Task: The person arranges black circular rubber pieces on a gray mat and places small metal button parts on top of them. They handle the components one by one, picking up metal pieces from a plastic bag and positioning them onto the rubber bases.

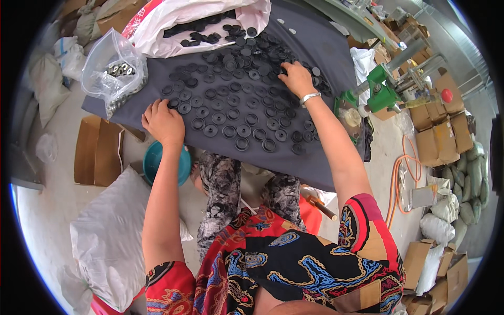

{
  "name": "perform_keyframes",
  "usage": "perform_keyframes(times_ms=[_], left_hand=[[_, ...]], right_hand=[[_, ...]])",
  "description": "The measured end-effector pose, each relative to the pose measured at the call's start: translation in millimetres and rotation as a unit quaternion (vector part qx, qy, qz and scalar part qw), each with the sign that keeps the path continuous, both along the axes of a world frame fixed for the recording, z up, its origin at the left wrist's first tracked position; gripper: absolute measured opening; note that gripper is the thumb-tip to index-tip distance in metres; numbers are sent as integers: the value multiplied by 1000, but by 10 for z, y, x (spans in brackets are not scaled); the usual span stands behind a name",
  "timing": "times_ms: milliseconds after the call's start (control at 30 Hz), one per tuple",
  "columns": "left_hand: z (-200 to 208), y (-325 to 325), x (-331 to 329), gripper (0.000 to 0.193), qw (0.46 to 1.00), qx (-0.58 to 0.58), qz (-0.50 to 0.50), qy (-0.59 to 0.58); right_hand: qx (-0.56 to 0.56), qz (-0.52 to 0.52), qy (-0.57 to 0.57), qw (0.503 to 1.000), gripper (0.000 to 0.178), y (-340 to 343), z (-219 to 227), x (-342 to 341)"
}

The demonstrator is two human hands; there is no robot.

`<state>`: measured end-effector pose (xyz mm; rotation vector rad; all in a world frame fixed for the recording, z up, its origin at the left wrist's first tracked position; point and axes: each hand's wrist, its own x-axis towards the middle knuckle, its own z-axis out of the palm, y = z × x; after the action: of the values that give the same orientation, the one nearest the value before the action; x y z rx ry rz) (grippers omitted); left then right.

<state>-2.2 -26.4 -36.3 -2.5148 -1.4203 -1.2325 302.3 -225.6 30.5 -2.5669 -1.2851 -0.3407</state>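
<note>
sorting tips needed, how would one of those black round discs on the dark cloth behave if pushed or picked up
A black disc lies flat, so it would probably slide, not roll. It looks small and thin, likely light. The right hand rests on many.

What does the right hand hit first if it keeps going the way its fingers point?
Probably the heap of black discs just beyond the right hand, whose fingertips already rest at its edge on the dark cloth.

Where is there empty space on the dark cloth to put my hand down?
The dark cloth is bare along its far right part, beyond the pile of black rings. A thin bare strip runs along the near edge below the rows of rings. The middle is crowded, between the left hand and right hand.
</note>
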Motion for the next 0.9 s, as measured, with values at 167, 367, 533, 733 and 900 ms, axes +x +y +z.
perform_keyframes(times_ms=[167,367,533,733,900], left_hand=[[0,-24,-27,27,1000,-2,-3,0],[-17,0,-6,26,1000,-10,-5,2],[-17,10,-34,26,1000,-11,-14,-4],[-52,21,11,26,1000,-2,-16,-5],[-69,24,-38,26,1000,-11,-12,-2]], right_hand=[[-6,30,-57,998,22,18,-123,105],[-17,43,-16,999,26,23,-127,179],[-17,62,31,997,32,42,-83,222],[131,65,155,977,38,-105,-100,349],[168,27,272,947,34,-249,-64,280]])
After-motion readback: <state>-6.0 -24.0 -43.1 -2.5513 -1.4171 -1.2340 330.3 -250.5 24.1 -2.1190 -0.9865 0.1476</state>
